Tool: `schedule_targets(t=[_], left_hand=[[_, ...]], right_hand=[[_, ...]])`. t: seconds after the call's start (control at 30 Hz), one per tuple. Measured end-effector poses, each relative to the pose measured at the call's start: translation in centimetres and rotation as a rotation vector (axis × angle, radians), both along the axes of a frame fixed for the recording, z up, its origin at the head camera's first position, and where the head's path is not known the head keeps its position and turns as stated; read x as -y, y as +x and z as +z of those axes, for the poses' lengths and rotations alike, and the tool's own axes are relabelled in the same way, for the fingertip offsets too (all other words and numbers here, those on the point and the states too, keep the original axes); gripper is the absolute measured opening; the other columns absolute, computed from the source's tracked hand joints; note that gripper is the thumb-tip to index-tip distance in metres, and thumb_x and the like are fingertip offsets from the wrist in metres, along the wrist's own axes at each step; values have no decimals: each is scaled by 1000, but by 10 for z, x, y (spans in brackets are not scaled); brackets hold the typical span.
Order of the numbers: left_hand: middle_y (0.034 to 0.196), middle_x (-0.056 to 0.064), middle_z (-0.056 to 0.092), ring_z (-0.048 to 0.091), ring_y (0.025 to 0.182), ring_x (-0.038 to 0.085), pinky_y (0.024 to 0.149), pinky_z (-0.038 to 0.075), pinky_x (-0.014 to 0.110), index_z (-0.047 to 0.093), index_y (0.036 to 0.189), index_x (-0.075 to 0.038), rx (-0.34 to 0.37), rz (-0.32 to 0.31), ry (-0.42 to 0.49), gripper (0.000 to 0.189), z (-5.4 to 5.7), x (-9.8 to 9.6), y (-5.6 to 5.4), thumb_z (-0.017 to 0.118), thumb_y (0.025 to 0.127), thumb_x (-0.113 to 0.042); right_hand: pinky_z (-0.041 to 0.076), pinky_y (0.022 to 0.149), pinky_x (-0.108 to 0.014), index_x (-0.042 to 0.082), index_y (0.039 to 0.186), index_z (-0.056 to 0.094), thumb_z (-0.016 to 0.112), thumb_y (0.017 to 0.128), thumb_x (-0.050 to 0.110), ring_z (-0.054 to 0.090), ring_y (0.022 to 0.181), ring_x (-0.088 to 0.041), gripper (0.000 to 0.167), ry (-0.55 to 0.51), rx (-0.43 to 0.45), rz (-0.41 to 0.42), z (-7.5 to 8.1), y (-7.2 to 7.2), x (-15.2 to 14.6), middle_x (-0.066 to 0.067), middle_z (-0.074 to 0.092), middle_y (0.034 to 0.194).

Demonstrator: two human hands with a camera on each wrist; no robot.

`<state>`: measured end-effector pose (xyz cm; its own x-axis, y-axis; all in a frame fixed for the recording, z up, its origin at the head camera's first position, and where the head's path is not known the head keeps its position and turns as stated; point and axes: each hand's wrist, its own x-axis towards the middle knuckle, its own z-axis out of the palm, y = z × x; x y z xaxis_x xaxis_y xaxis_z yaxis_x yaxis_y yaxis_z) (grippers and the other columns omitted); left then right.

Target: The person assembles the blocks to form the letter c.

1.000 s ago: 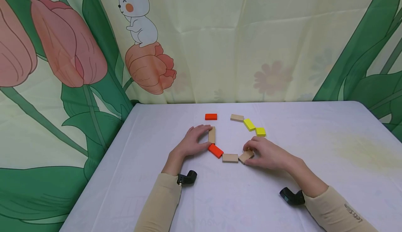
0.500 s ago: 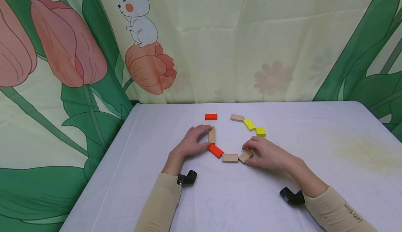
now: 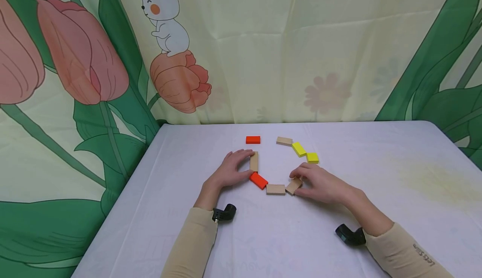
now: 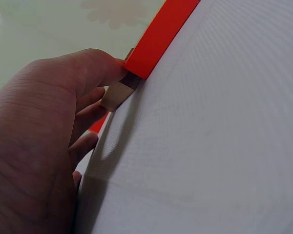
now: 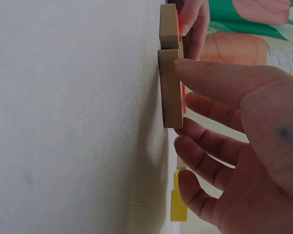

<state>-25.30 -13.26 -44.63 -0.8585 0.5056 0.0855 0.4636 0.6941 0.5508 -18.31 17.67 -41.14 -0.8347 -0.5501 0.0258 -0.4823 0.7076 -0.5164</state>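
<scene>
A curved row of flat wooden blocks lies on the white-covered table. My left hand (image 3: 232, 170) holds the plain upright-lying block (image 3: 254, 161) at the row's left side, with the thumb at its near end and a fingertip at its far end. That thumb also touches the corner of the red block (image 4: 161, 39). My right hand (image 3: 324, 182) pinches another plain block (image 5: 171, 90) between thumb and fingers, set at a slant. Its near corner meets the plain block (image 3: 275, 190) lying crosswise at the front. In the right wrist view, the other fingers are loosely curled.
Farther back lie a separate red block (image 3: 253, 140) and a plain block (image 3: 284, 141) with a gap between them. Two yellow blocks, one slanted (image 3: 299, 149), continue from the plain one towards my right hand. A printed curtain (image 3: 263, 60) hangs behind the table (image 3: 376, 152).
My right hand has shifted slightly left and away from me, turning its plain block to a steeper slant. My left hand has kept its place.
</scene>
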Motion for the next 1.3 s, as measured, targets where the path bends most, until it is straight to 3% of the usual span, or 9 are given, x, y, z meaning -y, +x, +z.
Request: schedule_targets(t=[0.5,0.9,1.3], left_hand=[[153,3,47,33,145,24,122,10,50,51,149,-16,11,1,-4,60,3,0,1,67,93,-29],[153,3,47,33,146,25,122,10,49,50,149,-15,11,-8,-7,60,2,0,-1,67,93,-29],[153,3,47,33,146,25,122,10,50,50,149,-16,16,-6,2,60,2,0,0,67,93,-29]], right_hand=[[51,93,-50,9,124,65,76,89,15,57,109,-28,37,-35,-6,-34,4,-5,-9,-7,60,123],[48,95,-55,6,124,64,74,89,11,54,113,-34,36,-78,-54,-104,3,-9,-17,-13,56,127],[43,98,-58,4,124,64,75,89,12,50,116,-38,37,-113,-90,-113,4,-11,-21,-17,55,128]])
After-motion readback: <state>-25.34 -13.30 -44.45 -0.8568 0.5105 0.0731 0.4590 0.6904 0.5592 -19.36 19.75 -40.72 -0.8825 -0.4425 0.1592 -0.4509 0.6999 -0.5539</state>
